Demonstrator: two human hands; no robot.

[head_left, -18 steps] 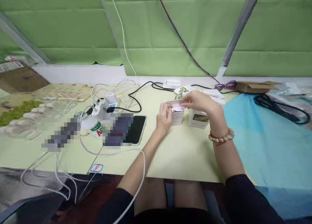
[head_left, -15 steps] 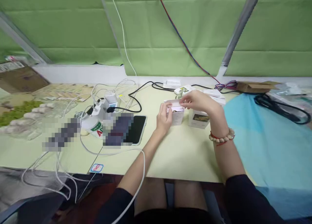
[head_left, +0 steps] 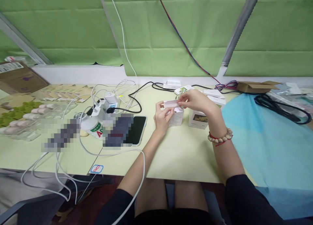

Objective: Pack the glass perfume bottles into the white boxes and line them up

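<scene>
White cardboard box (head_left: 176, 115) stands upright on a pale yellow counter (head_left: 186, 153), its top flap (head_left: 171, 103) lifted. Left hand (head_left: 162, 115) grips the box's left side, thumb pinching the flap's near end. Right hand (head_left: 197, 101) comes from the right, its fingers (head_left: 182, 101) pinched on the flap's far end, just above the box. A second box (head_left: 198, 119) stands just beside it, under the right wrist. A black phone (head_left: 137, 129) lies to the left, near tangled white cables (head_left: 97, 97). Blue cloth (head_left: 266, 137) covers the counter's right side.
</scene>
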